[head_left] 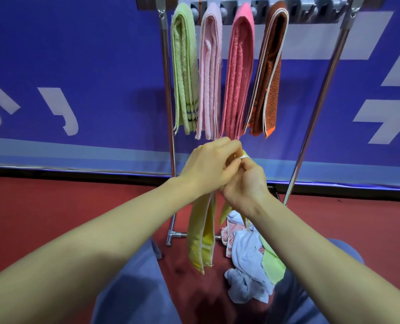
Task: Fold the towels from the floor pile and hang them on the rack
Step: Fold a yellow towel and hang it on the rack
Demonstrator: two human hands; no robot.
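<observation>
A yellow towel (201, 237) hangs folded lengthwise from both my hands, in front of the rack. My left hand (209, 166) and my right hand (245, 183) meet at its top edge and pinch it together. Above them the metal rack (167, 90) carries several folded towels side by side: a green towel (185, 66), a pale pink towel (209, 73), a deeper pink towel (238, 73) and a brown towel (268, 73). On the red floor at the lower right lies the pile (250, 260) of crumpled towels, light blue, green and pink.
A blue banner wall (77, 78) stands right behind the rack. The rack's foot bar (173, 236) rests on the red floor between my knees (133, 288). The rack's right pole (320, 101) slants outward, with open rail to the right of the brown towel.
</observation>
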